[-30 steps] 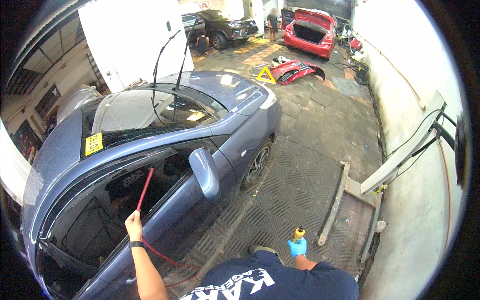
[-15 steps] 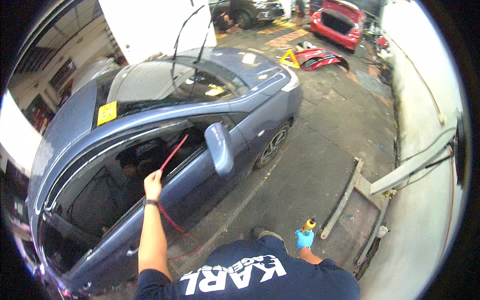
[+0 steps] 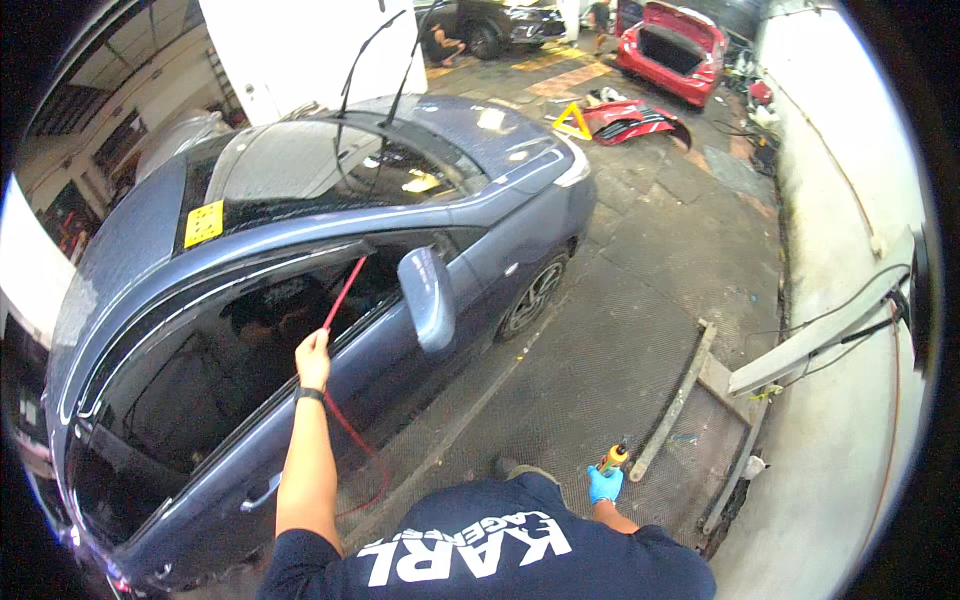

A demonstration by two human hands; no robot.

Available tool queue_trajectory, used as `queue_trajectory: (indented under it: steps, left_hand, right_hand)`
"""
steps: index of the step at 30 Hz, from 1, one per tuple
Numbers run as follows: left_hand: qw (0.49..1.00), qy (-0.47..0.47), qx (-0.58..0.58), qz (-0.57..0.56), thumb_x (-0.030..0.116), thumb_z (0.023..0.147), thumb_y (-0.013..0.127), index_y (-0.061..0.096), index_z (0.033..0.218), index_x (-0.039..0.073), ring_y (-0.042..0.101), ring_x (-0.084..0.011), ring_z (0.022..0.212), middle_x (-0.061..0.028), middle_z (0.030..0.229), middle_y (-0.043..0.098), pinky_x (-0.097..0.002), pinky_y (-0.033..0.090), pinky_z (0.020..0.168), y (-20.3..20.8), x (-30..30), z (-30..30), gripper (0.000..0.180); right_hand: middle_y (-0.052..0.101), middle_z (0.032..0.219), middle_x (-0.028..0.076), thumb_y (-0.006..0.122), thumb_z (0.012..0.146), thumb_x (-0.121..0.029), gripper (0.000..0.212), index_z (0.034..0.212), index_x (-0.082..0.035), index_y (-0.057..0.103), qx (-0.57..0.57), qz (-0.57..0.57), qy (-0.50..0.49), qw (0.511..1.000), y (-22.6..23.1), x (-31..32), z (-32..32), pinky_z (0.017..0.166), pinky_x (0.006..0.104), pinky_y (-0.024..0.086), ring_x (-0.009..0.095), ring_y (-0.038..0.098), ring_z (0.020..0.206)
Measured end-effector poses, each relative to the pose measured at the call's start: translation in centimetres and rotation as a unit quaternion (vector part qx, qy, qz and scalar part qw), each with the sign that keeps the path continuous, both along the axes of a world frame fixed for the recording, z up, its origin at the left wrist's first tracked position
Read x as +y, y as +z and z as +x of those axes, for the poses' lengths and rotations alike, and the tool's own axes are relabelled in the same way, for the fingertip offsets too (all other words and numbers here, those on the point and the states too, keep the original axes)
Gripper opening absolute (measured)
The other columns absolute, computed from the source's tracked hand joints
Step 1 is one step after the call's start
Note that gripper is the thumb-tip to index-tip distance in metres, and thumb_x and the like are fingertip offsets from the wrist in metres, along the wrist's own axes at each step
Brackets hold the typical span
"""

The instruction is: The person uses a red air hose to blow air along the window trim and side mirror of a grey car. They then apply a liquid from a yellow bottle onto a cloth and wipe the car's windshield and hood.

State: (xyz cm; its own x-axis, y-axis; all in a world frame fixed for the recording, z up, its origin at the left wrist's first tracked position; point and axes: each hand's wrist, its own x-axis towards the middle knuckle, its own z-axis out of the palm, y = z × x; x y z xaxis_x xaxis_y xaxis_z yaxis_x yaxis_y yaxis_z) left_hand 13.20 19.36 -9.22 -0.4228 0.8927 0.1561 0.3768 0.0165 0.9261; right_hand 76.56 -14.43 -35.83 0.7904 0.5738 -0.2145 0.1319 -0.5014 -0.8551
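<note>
My left hand (image 3: pixel 313 358) is bare, with a dark band at the wrist, and closed round a thin red hose (image 3: pixel 346 292). The hose's straight end slants up across the dark front side window (image 3: pixel 230 360) of a blue-grey car (image 3: pixel 400 350), its tip close to the window's upper frame. Below my hand the hose hangs in a loop beside the door. A blue glove covers my right hand (image 3: pixel 605 485), which grips a small yellow-orange bottle (image 3: pixel 614 458) with a dark tip, held low over the floor. The side mirror (image 3: pixel 427 298) stands right of the hose tip.
Raised wipers (image 3: pixel 400 70) stand off the wet windshield, near a yellow sheet (image 3: pixel 204 224). A metal lift arm (image 3: pixel 672 405) lies on the floor at right, beside a white wall (image 3: pixel 840 190). Farther back are a yellow triangle (image 3: pixel 572 122), a red bumper (image 3: pixel 635 122) and a red car (image 3: pixel 670 55).
The red hose's tip has moved up closer to the window's upper frame, my left hand still round it. My right hand keeps the bottle in nearly the same place.
</note>
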Motion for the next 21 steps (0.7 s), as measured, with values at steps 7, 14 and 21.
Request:
queue_trajectory:
  steps: [7, 14, 21]
  left_hand:
    - [0.996, 0.004, -0.086, -0.008, 0.028, 0.103, 0.066, 0.075, 0.116, 0.000, 0.035, -0.0014, 0.060, 0.0105, 0.075, 0.054, -0.0225, 0.026, 0.053, 2.0, -1.4, 0.7, 0.032]
    - [0.986, 0.057, -0.152, 0.025, 0.031, 0.104, 0.066, 0.074, 0.118, 0.001, 0.033, -0.0008, 0.057, 0.0119, 0.070, 0.046, -0.0221, 0.023, 0.051, 2.7, -4.4, -4.6, 0.034]
    - [0.979, 0.111, -0.161, 0.064, 0.039, 0.104, 0.063, 0.075, 0.116, 0.009, 0.031, -0.0001, 0.047, 0.0118, 0.062, 0.039, -0.0212, 0.022, 0.042, 4.6, -10.4, -10.7, 0.035]
  right_hand:
    - [0.066, 0.080, 0.009, 0.089, 0.070, -0.017, 0.039, 0.093, 0.001, 0.063, -0.091, -0.001, 0.006, 0.996, 1.0, -0.4, -0.2, 0.069, 0.0405, 0.053, 0.022, 0.064, 0.071]
    - [0.069, 0.093, 0.014, 0.092, 0.068, -0.026, 0.050, 0.099, 0.002, 0.064, -0.088, -0.037, 0.018, 0.995, 1.2, 0.8, -1.4, 0.078, 0.0439, 0.053, 0.028, 0.067, 0.082]
    - [0.066, 0.095, 0.015, 0.091, 0.068, -0.028, 0.053, 0.103, 0.001, 0.064, -0.067, -0.039, 0.044, 0.996, 2.8, 0.7, -3.8, 0.081, 0.0446, 0.052, 0.030, 0.066, 0.088]
